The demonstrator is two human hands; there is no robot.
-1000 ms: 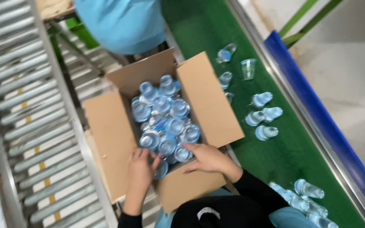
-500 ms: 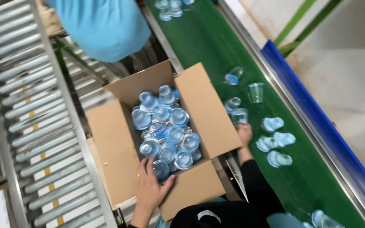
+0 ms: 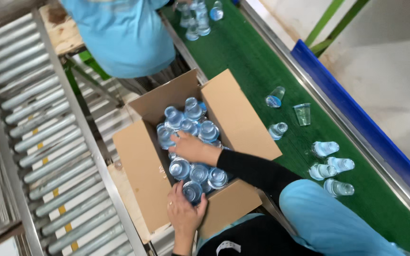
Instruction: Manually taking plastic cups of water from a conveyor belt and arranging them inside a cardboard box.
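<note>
An open cardboard box (image 3: 136,163) holds several clear plastic cups with blue lids (image 3: 209,130), packed side by side. My left hand (image 3: 183,213) is at the box's near corner, its fingers closed around one blue-lidded cup (image 3: 193,190). My right hand (image 3: 191,148), in a black sleeve, reaches across into the middle of the box. It lies palm down over the cups, fingers curled on one that is mostly hidden beneath it.
A green conveyor belt (image 3: 257,61) runs along the right, with loose cups (image 3: 332,166) lying on it and more further up (image 3: 200,19). A blue rail (image 3: 357,118) borders it. Metal rollers (image 3: 39,123) lie to the left. Another person in light blue (image 3: 124,33) stands beyond the box.
My right hand has come back from the belt into the box. My left hand has moved from the near flap onto a cup at the near corner.
</note>
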